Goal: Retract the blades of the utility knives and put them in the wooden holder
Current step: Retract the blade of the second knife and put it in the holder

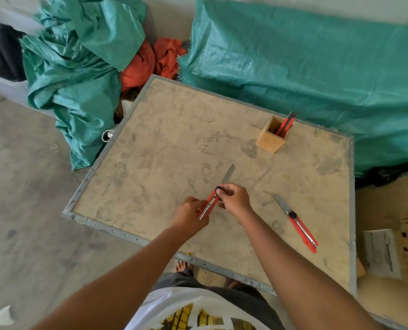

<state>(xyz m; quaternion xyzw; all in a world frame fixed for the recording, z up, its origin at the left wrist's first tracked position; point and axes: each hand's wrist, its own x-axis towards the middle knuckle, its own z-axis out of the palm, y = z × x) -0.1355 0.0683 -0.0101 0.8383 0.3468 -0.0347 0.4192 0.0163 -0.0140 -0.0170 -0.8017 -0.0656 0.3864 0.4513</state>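
A red utility knife (211,202) is held over the middle of the table, its long grey blade extended up and to the right. My left hand (189,214) grips the rear of its handle. My right hand (233,200) pinches the black slider knob near the blade end. A second red utility knife (298,222) lies on the table to the right, blade out and pointing up-left. The wooden holder (270,139) stands at the far right of the table with red knives (285,125) upright inside it.
The worn table (162,144) has a grey metal rim. Green tarps (293,67) and orange cloth (150,60) are piled behind it. A plywood surface with a paper label (382,252) adjoins on the right. Concrete floor lies to the left.
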